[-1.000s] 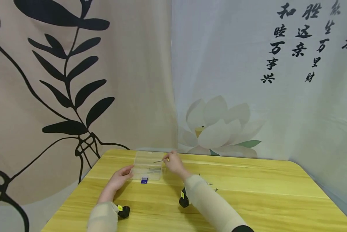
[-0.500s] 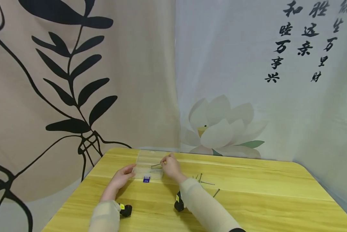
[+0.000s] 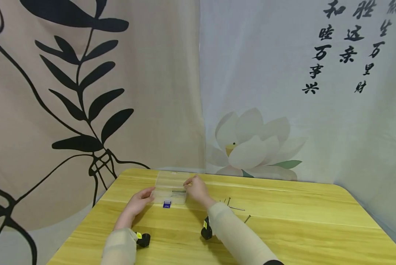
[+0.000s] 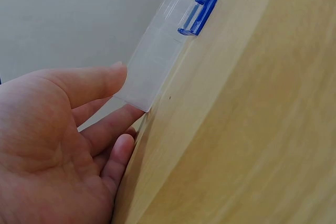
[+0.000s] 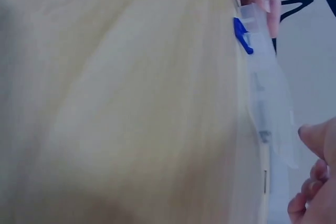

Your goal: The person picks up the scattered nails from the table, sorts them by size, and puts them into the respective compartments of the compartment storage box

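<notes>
Here, the head view shows a clear box (image 3: 166,198) on the desk (image 3: 300,224), a metal fastener (image 3: 178,191) inside, the right hand (image 3: 198,190) at its right edge. Left wrist: the left hand (image 4: 63,140) touches the box's end, fingers (image 4: 107,131) relaxed. Right wrist: thumb (image 5: 317,137) parted from loosely curled fingers.

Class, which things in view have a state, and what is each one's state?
Clear box: open
Lid: swung back
Blue latch: unfastened
Inner metal piece: lying in the box
Loose metal pieces: scattered right of the box
Left hand: fingers extended, touching the box's left end
Right hand: fingers bent, nothing visibly held
</notes>
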A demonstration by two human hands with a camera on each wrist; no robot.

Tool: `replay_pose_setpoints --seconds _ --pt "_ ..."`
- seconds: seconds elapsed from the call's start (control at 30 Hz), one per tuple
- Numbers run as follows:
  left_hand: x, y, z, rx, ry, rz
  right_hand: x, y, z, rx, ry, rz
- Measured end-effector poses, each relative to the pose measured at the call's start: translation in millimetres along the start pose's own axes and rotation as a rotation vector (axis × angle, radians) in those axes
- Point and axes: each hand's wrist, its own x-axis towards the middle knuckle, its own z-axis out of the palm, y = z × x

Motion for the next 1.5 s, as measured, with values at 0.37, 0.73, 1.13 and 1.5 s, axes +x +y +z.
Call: replay_pose_setpoints --seconds 0.37,0.73,1.13,1.5 --pt "-0.3 3.0 0.2 0.025 -0.031 0.022 -13.4 27.4 -57.8 0.058 -0.089 -0.08" --pt "-2.6 4.9 -1.6 0.026 -0.064 0.013 -64.5 85.8 -138.2 0.193 -0.236 -0.021" --pt "-1.0 3.1 -4.1 0.038 -0.065 0.007 -113.3 129.1 -180.9 0.281 -0.257 0.089" --pt "-2.3 5.9 -2.2 0.038 -0.065 -0.021 -127.7 149.8 -187.3 0.332 -0.303 0.174"
